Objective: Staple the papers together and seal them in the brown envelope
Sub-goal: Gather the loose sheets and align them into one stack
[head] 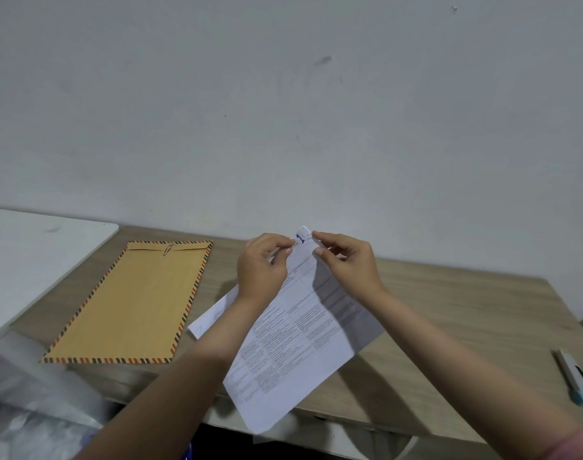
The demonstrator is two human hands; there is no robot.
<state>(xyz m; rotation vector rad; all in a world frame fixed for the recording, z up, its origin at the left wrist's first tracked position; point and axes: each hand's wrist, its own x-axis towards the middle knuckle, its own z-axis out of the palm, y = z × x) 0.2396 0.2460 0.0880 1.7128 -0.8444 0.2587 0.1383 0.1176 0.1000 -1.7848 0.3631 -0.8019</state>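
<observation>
A wooden desk [466, 303] crosses the lower frame. At left centre lies the brown envelope [130, 303], flap shut. The printed papers [293, 343] are held up at centre; the left hand [262, 267] and right hand [348, 260] pinch their top corner, squaring it. Stapling likely comes next, needing the stapler [577, 376] at lower right.

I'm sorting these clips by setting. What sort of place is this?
Probably a home or small office desk: a wooden table against a plain wall, with a brown envelope, printed papers held in both hands, and what looks like a stapler at the right edge.
</observation>
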